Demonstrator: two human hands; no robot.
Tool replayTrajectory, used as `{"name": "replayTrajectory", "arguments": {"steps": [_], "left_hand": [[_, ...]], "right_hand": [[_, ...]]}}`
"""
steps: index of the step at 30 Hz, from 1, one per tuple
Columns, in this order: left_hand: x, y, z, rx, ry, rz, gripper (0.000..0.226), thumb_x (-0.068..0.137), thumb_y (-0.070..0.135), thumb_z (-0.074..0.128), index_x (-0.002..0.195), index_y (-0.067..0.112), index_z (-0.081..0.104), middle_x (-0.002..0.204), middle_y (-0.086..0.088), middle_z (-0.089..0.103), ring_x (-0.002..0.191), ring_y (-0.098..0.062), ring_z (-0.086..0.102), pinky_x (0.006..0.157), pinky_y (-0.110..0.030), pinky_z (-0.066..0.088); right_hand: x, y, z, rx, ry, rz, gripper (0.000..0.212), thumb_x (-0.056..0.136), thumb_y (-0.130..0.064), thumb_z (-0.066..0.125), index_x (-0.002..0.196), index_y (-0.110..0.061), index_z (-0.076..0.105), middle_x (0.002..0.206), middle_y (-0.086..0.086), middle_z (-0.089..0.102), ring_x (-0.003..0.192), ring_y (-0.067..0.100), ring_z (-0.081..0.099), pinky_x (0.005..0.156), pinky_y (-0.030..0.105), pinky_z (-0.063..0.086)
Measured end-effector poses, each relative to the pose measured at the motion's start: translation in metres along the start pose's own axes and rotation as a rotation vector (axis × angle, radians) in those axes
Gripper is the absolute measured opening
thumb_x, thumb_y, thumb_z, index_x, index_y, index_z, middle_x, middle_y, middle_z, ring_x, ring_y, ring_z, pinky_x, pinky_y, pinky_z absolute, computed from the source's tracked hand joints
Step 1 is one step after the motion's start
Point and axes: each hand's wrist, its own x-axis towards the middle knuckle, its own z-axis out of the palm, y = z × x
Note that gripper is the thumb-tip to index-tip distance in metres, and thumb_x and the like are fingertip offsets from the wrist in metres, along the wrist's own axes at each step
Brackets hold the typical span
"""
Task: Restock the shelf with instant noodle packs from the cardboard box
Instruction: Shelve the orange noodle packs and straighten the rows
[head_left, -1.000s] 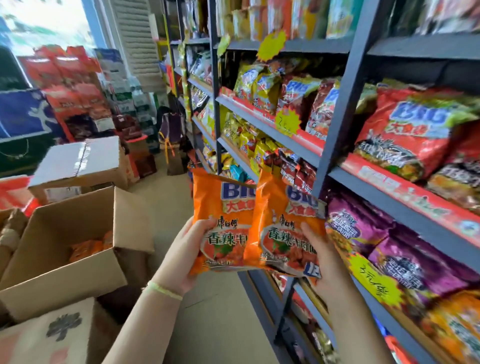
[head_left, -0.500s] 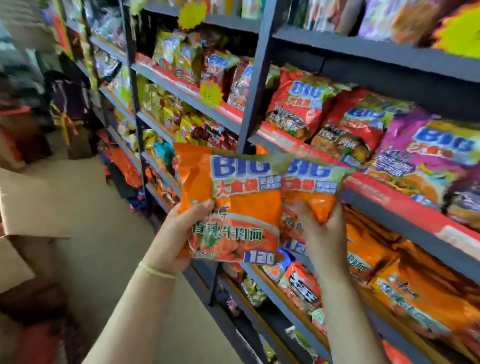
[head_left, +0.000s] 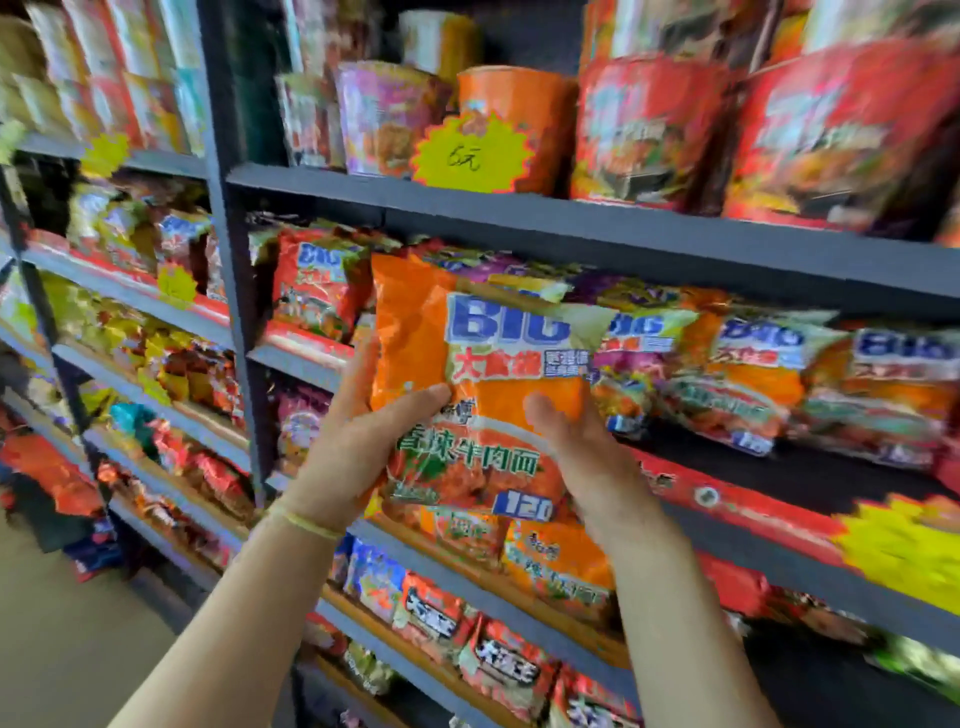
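At the front lip of the middle shelf (head_left: 571, 231), both hands hold orange noodle pack(s) (head_left: 483, 395) upright, just ahead of the row already stocked. Left hand (head_left: 358, 441): thumb across the pack face, fingers curled behind its left edge. Right hand (head_left: 587, 457): thumb on the lower right of the face, fingers hidden behind; it clasps the pack. Cannot tell whether one pack or two overlapped are held. Cardboard box not in view.

Stocked packs (head_left: 753, 374) lean along the shelf to the right, some overlapping. Noodle cups (head_left: 649, 114) stand on the shelf above, behind a yellow price tag (head_left: 470, 156).

Risk (judgement): the slot looks crowded. Pushing the pack in could shove neighbours back or tip one off the lip. Film is slick; releasing one hand early may let a pack slide out. A hard squeeze could crush the noodles.
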Motion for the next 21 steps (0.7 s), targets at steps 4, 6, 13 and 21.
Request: {"name": "replayTrajectory", "arguments": {"steps": [4,6,13,21], "left_hand": [[0.016,-0.019,0.072,0.080,-0.212,0.128,0.071,0.066,0.027,0.080,0.130,0.009,0.055,0.111,-0.006,0.074,0.102,-0.025,0.070,0.088,-0.037,0.056],[0.026,-0.027,0.101,0.186,-0.314,0.159,0.047,0.070,0.024,0.079,0.109,0.009,0.061,0.092,0.008,0.075,0.086,-0.009,0.069,0.076,-0.022,0.054],[0.065,-0.071,0.185,0.614,-0.379,0.405,0.018,0.081,0.035,0.065,0.097,0.026,0.065,0.094,0.003,0.067,0.095,-0.027,0.063,0.089,-0.044,0.050],[0.093,-0.120,0.261,1.300,-0.682,0.441,0.063,0.086,0.026,0.063,0.145,0.027,0.043,0.151,-0.015,0.032,0.134,-0.039,0.040,0.112,-0.045,0.036]], "right_hand": [[-0.017,-0.001,-0.069,-0.176,0.167,-0.249,0.068,0.073,-0.002,0.084,0.128,-0.024,0.049,0.094,-0.024,0.072,0.085,-0.010,0.068,0.067,0.007,0.050],[-0.025,-0.001,-0.100,-0.214,0.315,-0.371,0.078,0.067,-0.004,0.089,0.128,-0.026,0.046,0.108,-0.016,0.069,0.096,-0.004,0.068,0.075,0.013,0.053],[-0.039,-0.002,-0.178,-0.960,0.845,-0.754,0.073,0.071,-0.029,0.088,0.129,-0.015,0.046,0.122,0.009,0.053,0.115,0.028,0.051,0.100,0.037,0.041],[-0.031,-0.021,-0.236,-1.084,1.100,-0.194,0.092,0.064,-0.035,0.090,0.137,-0.009,0.039,0.128,0.021,0.050,0.115,0.043,0.048,0.097,0.049,0.039]]}}
